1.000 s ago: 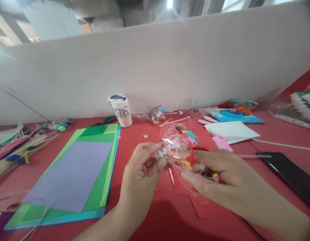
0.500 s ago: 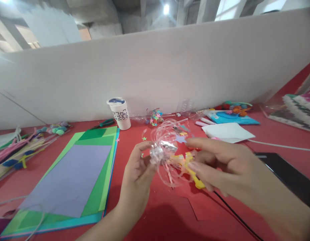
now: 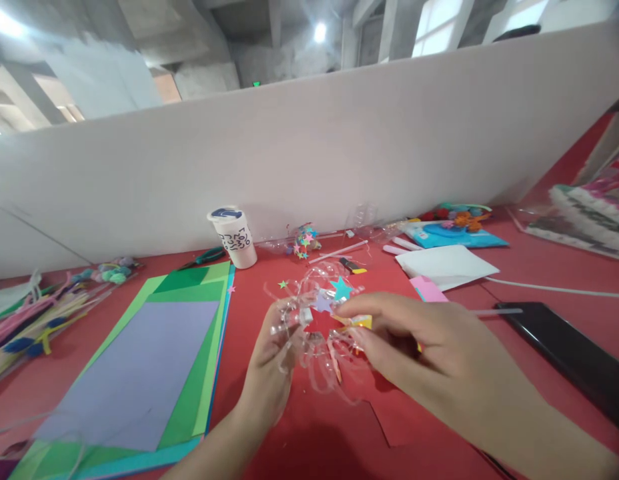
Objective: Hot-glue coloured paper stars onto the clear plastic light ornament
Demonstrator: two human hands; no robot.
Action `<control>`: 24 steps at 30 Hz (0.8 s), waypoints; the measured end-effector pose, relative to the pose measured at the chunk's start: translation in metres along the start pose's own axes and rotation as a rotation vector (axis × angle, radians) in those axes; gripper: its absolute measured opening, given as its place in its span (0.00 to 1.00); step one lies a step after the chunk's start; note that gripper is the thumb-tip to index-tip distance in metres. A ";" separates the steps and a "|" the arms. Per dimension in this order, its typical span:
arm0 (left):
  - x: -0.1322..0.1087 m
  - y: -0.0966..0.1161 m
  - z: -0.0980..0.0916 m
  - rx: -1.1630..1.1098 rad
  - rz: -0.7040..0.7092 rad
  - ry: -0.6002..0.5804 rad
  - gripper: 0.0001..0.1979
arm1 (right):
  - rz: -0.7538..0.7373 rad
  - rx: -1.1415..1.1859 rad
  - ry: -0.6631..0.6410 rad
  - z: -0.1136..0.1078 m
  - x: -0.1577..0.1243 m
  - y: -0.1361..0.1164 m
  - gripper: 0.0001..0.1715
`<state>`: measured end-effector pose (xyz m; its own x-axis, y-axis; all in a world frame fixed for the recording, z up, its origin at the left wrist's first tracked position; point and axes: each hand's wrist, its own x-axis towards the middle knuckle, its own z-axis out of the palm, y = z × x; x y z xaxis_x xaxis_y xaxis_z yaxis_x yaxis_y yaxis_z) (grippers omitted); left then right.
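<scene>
From where I stand, a tangled bunch of clear, curling plastic strands point(image 3: 305, 317) hangs above the red counter point(image 3: 299, 427), pinched in the left hand's point(image 3: 267, 360) fingers. The right hand's point(image 3: 429, 343) fingers grip a partly hidden bright yellow plastic tool point(image 3: 363, 321). Near them are flat teal point(image 3: 341, 289) and lilac point(image 3: 323, 304) stars; beyond stands a white lidded cup point(image 3: 237, 243).

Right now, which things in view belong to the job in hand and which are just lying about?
In use:
clear plastic strips in the left hand
teal star and purple star among the strips
yellow tool in the right hand

Apparently lying about:
cup
purple paper
white paper
</scene>
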<state>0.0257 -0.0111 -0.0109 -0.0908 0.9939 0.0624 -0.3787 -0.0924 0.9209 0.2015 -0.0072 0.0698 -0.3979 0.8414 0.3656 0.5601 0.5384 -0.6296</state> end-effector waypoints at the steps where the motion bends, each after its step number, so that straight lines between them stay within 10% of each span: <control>1: 0.000 -0.001 0.000 -0.003 -0.002 -0.005 0.15 | -0.021 -0.031 0.011 0.002 -0.001 0.000 0.11; 11: -0.001 0.006 0.000 0.046 0.014 -0.020 0.16 | -0.121 -0.126 -0.058 0.011 -0.005 0.001 0.09; 24: 0.002 -0.003 -0.007 -0.231 -0.155 0.048 0.10 | -0.155 -0.160 0.202 -0.023 0.001 0.002 0.08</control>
<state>0.0201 -0.0090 -0.0160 -0.0568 0.9938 -0.0961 -0.5910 0.0442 0.8054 0.2189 -0.0046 0.0847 -0.3445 0.7318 0.5880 0.6173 0.6485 -0.4454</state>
